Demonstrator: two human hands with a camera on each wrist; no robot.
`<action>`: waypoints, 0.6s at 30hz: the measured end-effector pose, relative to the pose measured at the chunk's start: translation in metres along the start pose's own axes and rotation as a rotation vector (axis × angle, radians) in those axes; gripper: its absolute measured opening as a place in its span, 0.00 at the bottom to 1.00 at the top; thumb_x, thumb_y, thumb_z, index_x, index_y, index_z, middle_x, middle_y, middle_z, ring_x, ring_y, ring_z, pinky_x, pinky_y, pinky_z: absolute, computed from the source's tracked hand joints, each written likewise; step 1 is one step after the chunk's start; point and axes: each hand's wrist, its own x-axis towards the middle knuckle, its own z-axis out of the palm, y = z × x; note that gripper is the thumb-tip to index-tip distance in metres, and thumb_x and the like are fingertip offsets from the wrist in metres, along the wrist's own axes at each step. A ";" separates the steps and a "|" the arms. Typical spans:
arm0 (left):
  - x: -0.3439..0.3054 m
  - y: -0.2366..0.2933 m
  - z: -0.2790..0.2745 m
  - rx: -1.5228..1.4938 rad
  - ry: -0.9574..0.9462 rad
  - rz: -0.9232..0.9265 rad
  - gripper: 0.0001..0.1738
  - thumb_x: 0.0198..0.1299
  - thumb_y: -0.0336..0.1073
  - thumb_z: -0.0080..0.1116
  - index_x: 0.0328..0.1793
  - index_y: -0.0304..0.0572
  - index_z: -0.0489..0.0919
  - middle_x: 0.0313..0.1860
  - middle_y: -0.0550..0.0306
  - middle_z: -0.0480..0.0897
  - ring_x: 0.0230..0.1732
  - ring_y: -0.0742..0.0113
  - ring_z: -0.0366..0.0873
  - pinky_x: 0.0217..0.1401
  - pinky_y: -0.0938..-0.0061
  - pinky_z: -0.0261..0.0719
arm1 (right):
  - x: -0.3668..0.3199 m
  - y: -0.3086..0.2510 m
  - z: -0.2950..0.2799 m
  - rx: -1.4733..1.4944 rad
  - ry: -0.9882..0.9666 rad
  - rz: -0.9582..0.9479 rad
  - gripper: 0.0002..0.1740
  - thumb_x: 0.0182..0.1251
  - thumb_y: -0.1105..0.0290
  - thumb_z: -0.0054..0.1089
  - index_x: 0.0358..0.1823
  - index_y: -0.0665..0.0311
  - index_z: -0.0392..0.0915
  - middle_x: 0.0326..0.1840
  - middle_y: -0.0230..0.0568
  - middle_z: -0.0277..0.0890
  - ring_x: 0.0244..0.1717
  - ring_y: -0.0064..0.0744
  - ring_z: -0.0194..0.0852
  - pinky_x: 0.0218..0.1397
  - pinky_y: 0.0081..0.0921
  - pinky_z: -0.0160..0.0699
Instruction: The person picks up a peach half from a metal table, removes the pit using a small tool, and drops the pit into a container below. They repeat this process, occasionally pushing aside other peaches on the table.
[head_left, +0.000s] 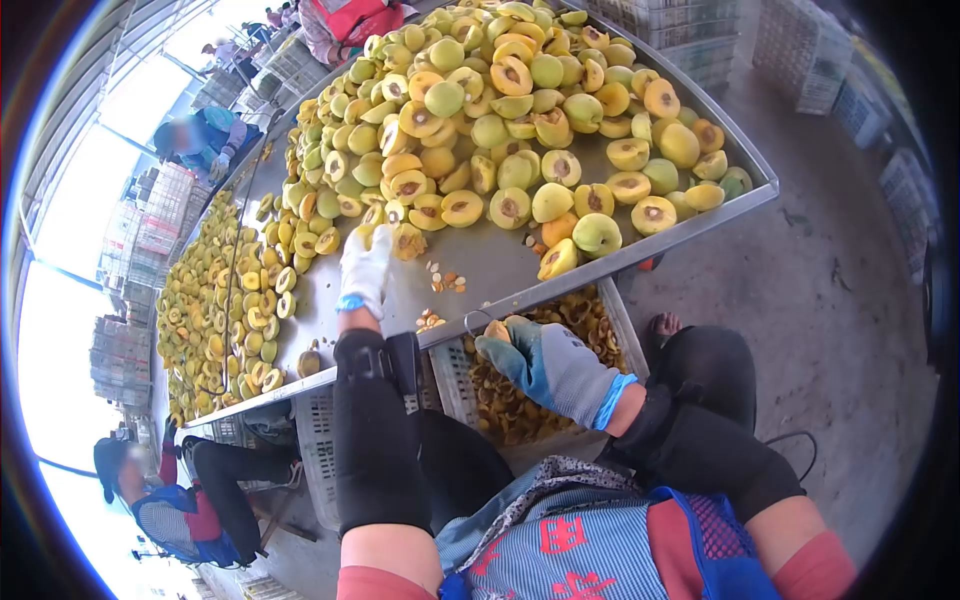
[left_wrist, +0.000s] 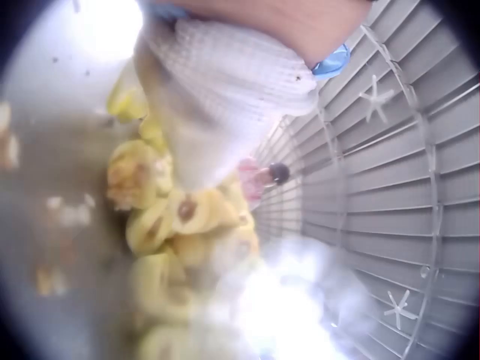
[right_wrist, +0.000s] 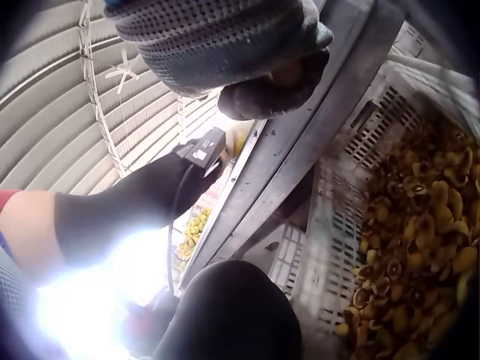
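A white-gloved left hand [head_left: 367,272] [left_wrist: 225,94] reaches to the near edge of the fruit heap on the metal table [head_left: 600,262], its fingertips round a yellow fruit half [head_left: 368,233]. Its fingertips are hidden in the left wrist view. By the table's front edge, the right hand [head_left: 565,370] [right_wrist: 225,49], in a blue-grey glove, has its fingers curled round a tool with a thin metal ring [head_left: 478,321]; the glove covers most of it. A tan piece [head_left: 497,331] shows at its fingertips. Pale kernels [head_left: 447,280] lie on the metal near the left hand.
Below the table edge stands a white crate [head_left: 455,385] of brownish fruit pieces [head_left: 530,405] [right_wrist: 420,255]. Halved yellow-green fruit [head_left: 215,300] covers the table's left side. Other people sit at the far side and lower left; stacked crates [head_left: 165,215] stand beyond.
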 end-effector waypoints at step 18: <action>-0.135 0.072 -0.002 -1.149 -0.394 -0.031 0.19 0.67 0.34 0.61 0.62 0.39 0.75 0.59 0.49 0.81 0.57 0.58 0.81 0.58 0.63 0.83 | 0.008 -0.011 0.006 0.151 0.148 -0.087 0.27 0.78 0.47 0.53 0.48 0.68 0.80 0.36 0.64 0.81 0.43 0.68 0.79 0.42 0.47 0.77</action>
